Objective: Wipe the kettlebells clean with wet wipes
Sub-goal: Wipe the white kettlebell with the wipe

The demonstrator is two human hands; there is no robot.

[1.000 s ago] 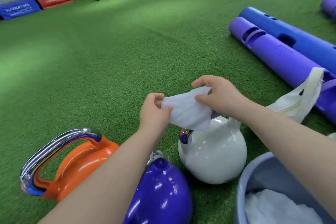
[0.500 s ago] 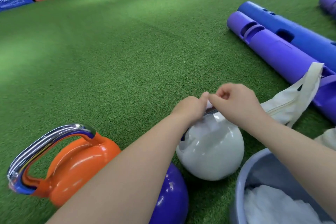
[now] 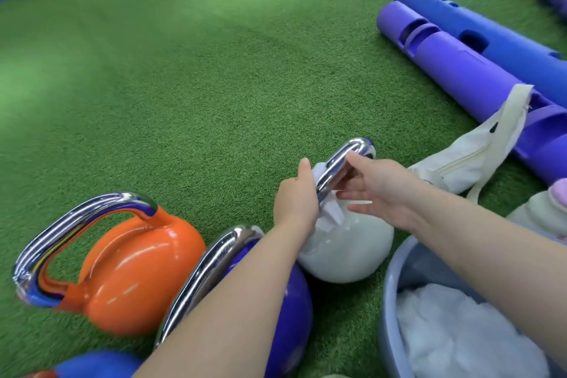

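Note:
A white kettlebell (image 3: pixel 346 248) with a chrome handle (image 3: pixel 340 163) stands on the green turf. My left hand (image 3: pixel 296 202) holds a white wet wipe (image 3: pixel 331 212) wrapped against the lower part of that handle. My right hand (image 3: pixel 377 190) hovers just right of the handle with fingers spread and relaxed, fingertips near the chrome. An orange kettlebell (image 3: pixel 132 273) sits at the left. A purple kettlebell (image 3: pixel 288 316) lies under my left forearm, partly hidden.
A grey basin (image 3: pixel 388 310) holding white wipes sits at the bottom right. A cream bag (image 3: pixel 472 156) lies behind it. Purple (image 3: pixel 460 70) and blue (image 3: pixel 506 40) training tubes lie at the right. Another blue kettlebell (image 3: pixel 98 364) peeks in at the bottom edge.
The wipe went from being stretched between both hands to wrapped on the white kettlebell's handle. My right hand has let go and opened; my left hand keeps the wipe.

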